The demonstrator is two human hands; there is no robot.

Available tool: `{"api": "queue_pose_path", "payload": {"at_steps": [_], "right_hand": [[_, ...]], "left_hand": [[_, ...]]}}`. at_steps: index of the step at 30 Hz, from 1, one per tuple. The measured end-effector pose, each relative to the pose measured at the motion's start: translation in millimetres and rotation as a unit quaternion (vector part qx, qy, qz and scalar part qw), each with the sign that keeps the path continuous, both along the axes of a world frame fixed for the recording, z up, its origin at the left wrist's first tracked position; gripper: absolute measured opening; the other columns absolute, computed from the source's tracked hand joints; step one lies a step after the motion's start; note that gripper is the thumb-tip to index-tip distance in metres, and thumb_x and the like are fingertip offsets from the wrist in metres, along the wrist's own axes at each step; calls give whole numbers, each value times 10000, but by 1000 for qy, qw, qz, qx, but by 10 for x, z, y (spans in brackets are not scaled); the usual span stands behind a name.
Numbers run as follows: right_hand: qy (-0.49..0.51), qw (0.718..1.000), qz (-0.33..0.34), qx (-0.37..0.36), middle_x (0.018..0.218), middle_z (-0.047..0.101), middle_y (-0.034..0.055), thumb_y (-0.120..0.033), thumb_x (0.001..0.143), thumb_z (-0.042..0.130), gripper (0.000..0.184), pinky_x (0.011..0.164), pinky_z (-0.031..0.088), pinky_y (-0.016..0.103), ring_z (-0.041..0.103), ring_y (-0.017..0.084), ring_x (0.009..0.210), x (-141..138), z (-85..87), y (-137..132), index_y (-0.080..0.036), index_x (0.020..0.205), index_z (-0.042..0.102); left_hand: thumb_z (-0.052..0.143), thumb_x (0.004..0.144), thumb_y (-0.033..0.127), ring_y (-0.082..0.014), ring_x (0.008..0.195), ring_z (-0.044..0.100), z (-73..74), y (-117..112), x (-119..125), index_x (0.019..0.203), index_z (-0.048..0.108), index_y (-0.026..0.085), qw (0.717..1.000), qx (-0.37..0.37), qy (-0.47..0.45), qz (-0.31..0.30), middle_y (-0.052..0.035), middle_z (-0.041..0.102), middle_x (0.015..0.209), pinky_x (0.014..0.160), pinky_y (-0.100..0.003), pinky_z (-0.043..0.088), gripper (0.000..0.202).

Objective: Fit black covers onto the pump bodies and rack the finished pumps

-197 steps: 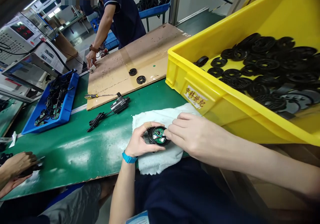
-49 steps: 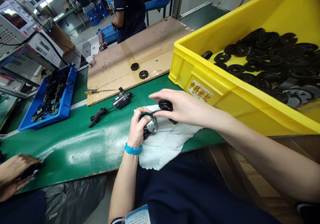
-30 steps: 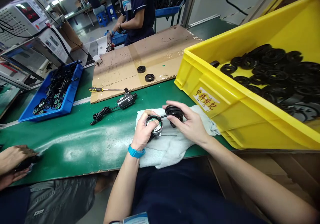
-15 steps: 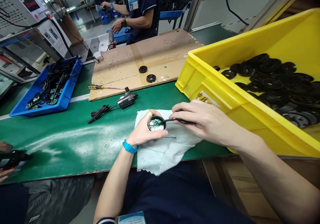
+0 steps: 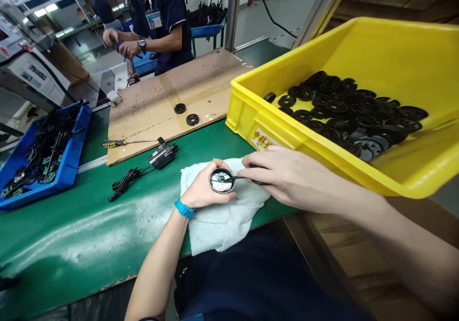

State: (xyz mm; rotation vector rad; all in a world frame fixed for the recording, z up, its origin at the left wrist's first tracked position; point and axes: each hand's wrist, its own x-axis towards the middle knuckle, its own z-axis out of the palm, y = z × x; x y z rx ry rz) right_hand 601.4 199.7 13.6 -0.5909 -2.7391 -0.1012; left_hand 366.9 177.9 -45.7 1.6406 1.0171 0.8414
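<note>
My left hand [image 5: 202, 187] is closed around a round black housing [image 5: 211, 180] with its open end up. Inside the rim sits a green circuit board [image 5: 222, 179]. A black cable [image 5: 238, 177] runs from the board to my right hand [image 5: 276, 173], whose fingers pinch it. Both hands are over a pale, crumpled cloth [image 5: 222, 230] on the green bench. Left of the cloth lies a dark cylindrical unit [image 5: 162, 155] with a coiled black cord [image 5: 125, 181]. Behind it rests a screwdriver [image 5: 115, 143] with a yellow and black handle.
A yellow bin [image 5: 322, 158] with many black rings [image 5: 337, 106] stands at right. Two black rings [image 5: 192, 119] lie on a cardboard sheet [image 5: 143, 106]. At left, a blue tray [image 5: 81, 130] holds cables and circuit boards. Across the bench stands a co-worker [image 5: 168, 25].
The view has swung to the right, so the bench things sit further left. Both hands keep their hold, and the housing's opening shows more squarely. The co-worker's hands are now raised together.
</note>
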Motion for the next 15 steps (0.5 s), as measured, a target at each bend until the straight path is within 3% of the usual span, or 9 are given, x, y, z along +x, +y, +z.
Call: {"api": "queue_pose_path", "payload": {"at_steps": [5, 8, 13, 15], "right_hand": [[12, 1000, 3, 22, 1001, 661, 102, -40, 942, 420, 332, 734, 338, 336, 584, 222, 866, 19, -106, -2, -149, 1146, 659], [-6, 999, 13, 35, 951, 652, 89, -33, 925, 421, 310, 730, 328, 348, 573, 227, 824, 33, -65, 28, -145, 1084, 663], [-27, 998, 25, 48, 937, 646, 72, -27, 888, 449, 274, 739, 320, 348, 550, 212, 779, 32, -47, 94, -164, 990, 663], [-28, 998, 27, 52, 944, 651, 75, -30, 879, 458, 272, 737, 322, 345, 545, 206, 768, 25, -51, 108, -166, 989, 666]], "left_hand": [[858, 659, 309, -213, 970, 643, -74, -1, 15, 1044, 535, 237, 1000, -6, 3, 1, -19, 639, 1058, 892, -346, 549, 508], [902, 654, 351, -240, 1098, 644, -39, -16, 30, 1142, 543, 238, 1000, 8, 6, -8, -45, 643, 1166, 1003, -380, 528, 616], [975, 558, 470, -300, 1323, 561, 48, 1, -95, 1389, 483, 246, 999, 30, 3, -39, -105, 592, 1363, 1137, -429, 461, 991], [944, 598, 534, -301, 1347, 550, 136, 75, -228, 1413, 492, 241, 998, 56, -9, -29, -119, 580, 1400, 1163, -437, 436, 977]]}}
